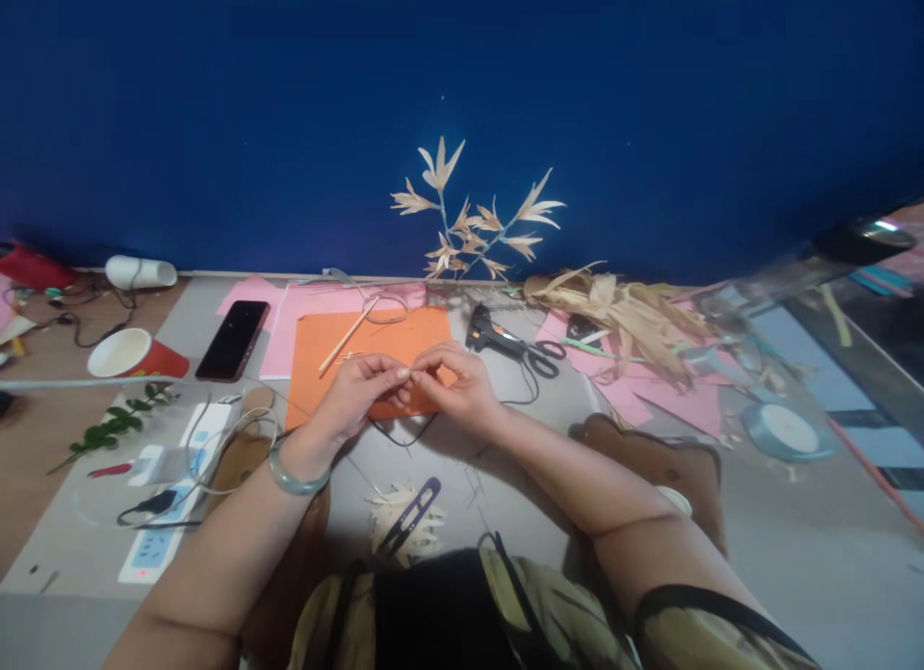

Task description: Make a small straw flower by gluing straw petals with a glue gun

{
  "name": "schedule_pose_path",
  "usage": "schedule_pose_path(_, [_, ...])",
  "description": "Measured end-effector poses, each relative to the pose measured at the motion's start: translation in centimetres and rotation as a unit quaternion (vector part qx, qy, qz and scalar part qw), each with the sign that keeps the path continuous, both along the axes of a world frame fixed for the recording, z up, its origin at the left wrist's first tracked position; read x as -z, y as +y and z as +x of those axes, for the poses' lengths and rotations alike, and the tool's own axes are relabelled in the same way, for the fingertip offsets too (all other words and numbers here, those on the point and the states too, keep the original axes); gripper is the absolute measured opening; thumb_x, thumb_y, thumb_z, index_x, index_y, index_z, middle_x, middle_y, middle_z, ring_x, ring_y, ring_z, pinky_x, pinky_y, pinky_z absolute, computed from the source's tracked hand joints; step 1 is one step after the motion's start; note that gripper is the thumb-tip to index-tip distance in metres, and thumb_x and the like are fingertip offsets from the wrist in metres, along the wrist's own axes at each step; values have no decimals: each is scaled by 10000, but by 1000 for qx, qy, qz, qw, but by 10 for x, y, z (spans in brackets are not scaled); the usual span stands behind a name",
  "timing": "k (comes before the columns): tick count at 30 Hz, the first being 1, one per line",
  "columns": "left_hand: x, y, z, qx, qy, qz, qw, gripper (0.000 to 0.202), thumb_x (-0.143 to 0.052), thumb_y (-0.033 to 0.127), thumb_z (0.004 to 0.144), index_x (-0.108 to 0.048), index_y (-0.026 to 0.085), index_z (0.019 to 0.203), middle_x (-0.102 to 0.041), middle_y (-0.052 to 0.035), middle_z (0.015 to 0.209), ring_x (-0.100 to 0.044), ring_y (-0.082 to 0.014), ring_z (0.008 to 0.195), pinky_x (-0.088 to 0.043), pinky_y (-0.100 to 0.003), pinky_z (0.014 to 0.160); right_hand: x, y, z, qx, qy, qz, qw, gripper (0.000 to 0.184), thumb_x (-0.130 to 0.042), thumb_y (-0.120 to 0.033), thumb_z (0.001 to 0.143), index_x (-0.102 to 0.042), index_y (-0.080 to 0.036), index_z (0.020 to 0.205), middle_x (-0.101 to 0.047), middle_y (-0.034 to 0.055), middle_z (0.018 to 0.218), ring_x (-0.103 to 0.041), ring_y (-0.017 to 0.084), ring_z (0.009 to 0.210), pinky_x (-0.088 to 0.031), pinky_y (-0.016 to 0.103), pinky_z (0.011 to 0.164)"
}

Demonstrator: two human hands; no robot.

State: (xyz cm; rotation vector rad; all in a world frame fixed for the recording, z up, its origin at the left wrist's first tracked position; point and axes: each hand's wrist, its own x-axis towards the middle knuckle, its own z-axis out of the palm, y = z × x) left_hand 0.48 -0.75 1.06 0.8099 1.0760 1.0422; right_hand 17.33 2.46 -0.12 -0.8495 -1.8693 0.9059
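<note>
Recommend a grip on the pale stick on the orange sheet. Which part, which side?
Mid-length on the pale stick, pinching across it from above, probably coming in from the left: it is thin, straight and slanted on the orange sheet, its far end meets a thin loop in this view, and the left hand sits close by on its right.

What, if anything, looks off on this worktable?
The white cup at the back left, beyond the red cup, appears tipped on its side, odd for a cup, though lens distortion may exaggerate it. No spill visible.
</note>
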Motion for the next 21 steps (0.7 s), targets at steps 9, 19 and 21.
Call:
schedule_pose_path(9, [-1, 0, -4, -1, 38, 42, 998, 258, -792, 315, 652, -704, 117, 791, -697, -30, 645, -637, -127, 567, -540, -263, 610, -2, 0, 0, 5, 20, -95, 995, 110, -630, -268, 799, -638, -182, 731, -664, 31, 723, -587, 150, 687, -455, 281, 666])
schedule_pose_path(19, [5, 1, -3, -2, 3, 38, 999, 230, -762, 313, 685, -666, 123, 771, -664, -15, 606, -609, -108, 554, -508, -232, 591, -1, 3, -1, 7, 64, -164, 984, 189, -717, -320, 740, -657, -162, 826, -677, 36, 796, -586, 131, 698, -479, 268, 678])
schedule_pose_path(21, [6, 1, -2, -5, -12, 32, 999, 236, -771, 314, 673, -662, 125, 764, -665, -14, 610, -612, -109, 556, -509, -231, 592, 0, 4, -1, -3, 72, -194, 978, 205, -722, -332, 736, -668, -156, 824, -685, 36, 787, -600, 131, 701, -486, 267, 683])
